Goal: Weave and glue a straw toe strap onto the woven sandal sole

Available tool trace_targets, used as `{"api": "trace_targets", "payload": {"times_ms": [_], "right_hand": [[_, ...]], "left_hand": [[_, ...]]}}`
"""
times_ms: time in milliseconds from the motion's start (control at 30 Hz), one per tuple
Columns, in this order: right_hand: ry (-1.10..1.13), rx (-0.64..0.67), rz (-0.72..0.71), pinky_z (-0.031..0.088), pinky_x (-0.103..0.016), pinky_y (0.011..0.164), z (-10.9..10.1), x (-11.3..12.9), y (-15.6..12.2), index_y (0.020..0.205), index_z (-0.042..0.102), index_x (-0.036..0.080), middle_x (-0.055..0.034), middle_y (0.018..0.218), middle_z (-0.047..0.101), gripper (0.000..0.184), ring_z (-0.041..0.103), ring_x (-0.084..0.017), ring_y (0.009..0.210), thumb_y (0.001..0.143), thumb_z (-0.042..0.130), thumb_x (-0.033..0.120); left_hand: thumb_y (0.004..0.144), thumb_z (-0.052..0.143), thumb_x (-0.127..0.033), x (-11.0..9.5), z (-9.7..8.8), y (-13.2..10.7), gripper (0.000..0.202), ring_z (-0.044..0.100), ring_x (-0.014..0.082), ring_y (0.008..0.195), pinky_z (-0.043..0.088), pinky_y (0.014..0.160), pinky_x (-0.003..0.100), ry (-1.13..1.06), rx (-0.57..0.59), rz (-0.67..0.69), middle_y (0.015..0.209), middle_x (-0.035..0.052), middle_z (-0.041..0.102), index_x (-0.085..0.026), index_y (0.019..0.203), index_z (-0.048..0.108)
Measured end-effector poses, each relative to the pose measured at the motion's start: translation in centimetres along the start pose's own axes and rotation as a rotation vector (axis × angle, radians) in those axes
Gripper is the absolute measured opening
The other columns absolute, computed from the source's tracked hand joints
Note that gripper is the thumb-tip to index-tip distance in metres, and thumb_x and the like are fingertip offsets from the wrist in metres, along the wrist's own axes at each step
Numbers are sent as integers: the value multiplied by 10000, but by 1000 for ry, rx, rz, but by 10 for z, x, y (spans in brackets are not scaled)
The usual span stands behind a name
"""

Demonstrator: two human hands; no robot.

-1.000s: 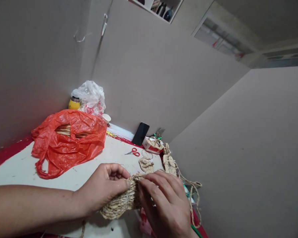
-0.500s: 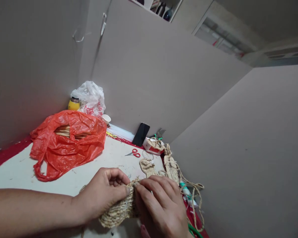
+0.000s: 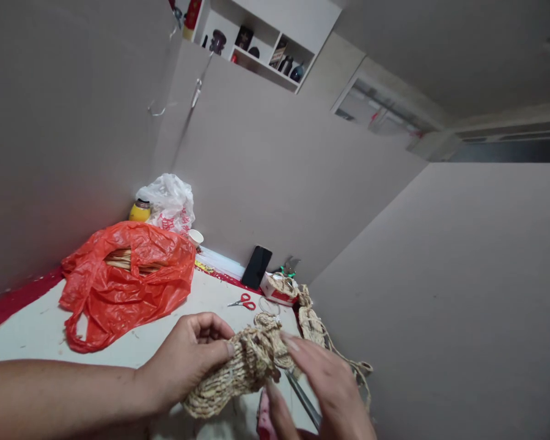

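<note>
The beige, ribbed woven-fibre piece [image 3: 227, 380] sits at lower centre, pinched in the left hand [image 3: 181, 360]. The right hand [image 3: 332, 382] has just parted thumb and forefinger, seemingly leaving the left supporting the piece; whether the right grips the slim grey metal tool [image 3: 305, 403], I cannot tell.

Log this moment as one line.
left hand: gripping woven piece | right hand: open, beside woven piece | red-handled scissors: on table

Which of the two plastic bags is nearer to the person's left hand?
The red plastic bag, with pale strips showing through its opening, is nearer to the left hand. The translucent white bag is farther back, behind it.
</note>
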State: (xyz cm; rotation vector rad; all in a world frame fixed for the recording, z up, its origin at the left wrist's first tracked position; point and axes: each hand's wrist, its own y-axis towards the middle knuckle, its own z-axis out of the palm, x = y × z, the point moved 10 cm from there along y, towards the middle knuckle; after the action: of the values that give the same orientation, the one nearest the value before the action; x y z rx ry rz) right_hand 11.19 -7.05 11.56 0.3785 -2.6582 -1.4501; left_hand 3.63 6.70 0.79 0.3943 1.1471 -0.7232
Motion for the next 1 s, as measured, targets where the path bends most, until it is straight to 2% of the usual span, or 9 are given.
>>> {"api": "trace_targets", "payload": {"times_ms": [100,167,233,333,500,700,800,900,1000], "right_hand": [[268,-201,531,458,-436,887,-11,-58,-27,1236,553,231,-117,1135,663,388,614,-285,1021,852,600,269],[524,-186,831,489,-412,862,12,-85,-49,1277,530,241,-132,1198,640,438,612,-279,1044,868,598,383],[822,-27,959,520,-386,824,51,-86,-56,1273,547,244,-138,1225,639,524,612,-285,1068,806,674,445],[1158,203,950,548,-325,657,92,-57,-48,1136,655,193,-136,1079,702,533,662,-259,888,699,771,477],[1376,141,1089,472,-225,480,103,-39,-39,795,718,120,-46,663,691,406,588,-127,534,599,848,451],[1489,-92,1122,464,-214,484,67,-63,-36,864,704,139,-41,758,710,343,601,-129,578,641,842,359],[1479,-134,1101,468,-220,497,47,-74,-35,862,708,152,-32,785,701,306,576,-121,589,658,834,344],[1423,-170,1085,476,-235,513,32,-84,-39,807,705,147,-28,756,687,274,575,-133,612,657,836,337],[1363,-174,1078,488,-253,525,27,-91,-47,774,698,141,-26,729,675,278,570,-139,610,664,829,360]], "left_hand": [[625,721,-225,-14,-5,2,192,549,109,613,421,604,229,-111,-9,39,657,-16,619,-147,761,612],[635,757,-251,-23,-7,3,226,579,117,629,444,621,235,-174,4,77,689,2,644,-148,781,618],[648,783,-270,-30,-7,3,253,602,122,652,463,646,240,-219,26,119,725,20,664,-146,805,629],[675,787,-291,-34,-4,3,264,620,127,668,480,666,249,-252,51,162,764,34,680,-149,836,634],[678,796,-280,-34,11,0,281,626,129,672,490,667,253,-207,59,168,781,30,678,-158,852,611],[721,764,-281,-42,47,-13,426,648,194,862,499,780,328,-111,198,173,972,73,685,-187,1074,545],[763,725,-293,-46,45,-14,401,638,165,856,487,801,301,-1,126,198,963,57,683,-186,1100,535],[805,684,-292,-65,35,-17,333,622,156,909,483,807,268,149,-19,345,966,55,687,-189,1087,538],[838,643,-238,-97,43,-36,282,619,156,946,494,838,269,330,-99,641,964,38,687,-225,1099,536]]}}
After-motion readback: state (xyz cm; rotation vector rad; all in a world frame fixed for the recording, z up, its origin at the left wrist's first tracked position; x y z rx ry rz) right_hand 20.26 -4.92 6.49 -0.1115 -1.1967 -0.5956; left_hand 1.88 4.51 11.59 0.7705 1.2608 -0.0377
